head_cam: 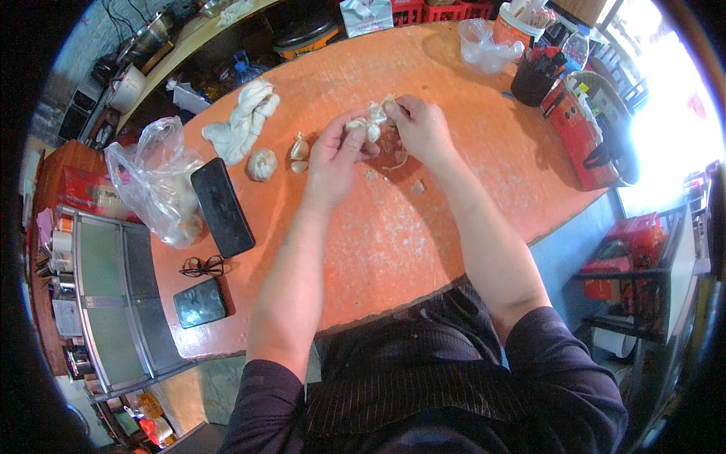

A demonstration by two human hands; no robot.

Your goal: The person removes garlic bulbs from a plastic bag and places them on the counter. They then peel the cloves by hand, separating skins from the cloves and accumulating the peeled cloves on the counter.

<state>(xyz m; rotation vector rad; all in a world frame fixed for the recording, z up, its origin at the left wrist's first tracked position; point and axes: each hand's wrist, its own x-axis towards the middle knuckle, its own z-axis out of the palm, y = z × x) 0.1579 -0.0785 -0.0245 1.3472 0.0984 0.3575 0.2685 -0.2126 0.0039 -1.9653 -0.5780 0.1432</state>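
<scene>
My left hand (339, 154) holds a partly broken garlic bulb (371, 129) with several cloves showing, above the orange tabletop (363, 249). My right hand (422, 127) pinches the papery top of the same garlic from the other side. Bits of garlic skin (418, 186) lie scattered beneath and beside my hands. Left of my left hand are loose garlic cloves (299, 150) and a whole garlic bulb (262, 165). Farther left, a clear plastic bag (164, 181) with garlic inside leans near a black phone (222, 207).
A crumpled white cloth (242, 120) lies at the back left. Eyeglasses (202, 266) and a second phone (199, 303) sit at the near left. At the back right stand a plastic bag (489, 48), a white bucket (513, 28), a black pen holder (533, 79) and a red box (573, 133).
</scene>
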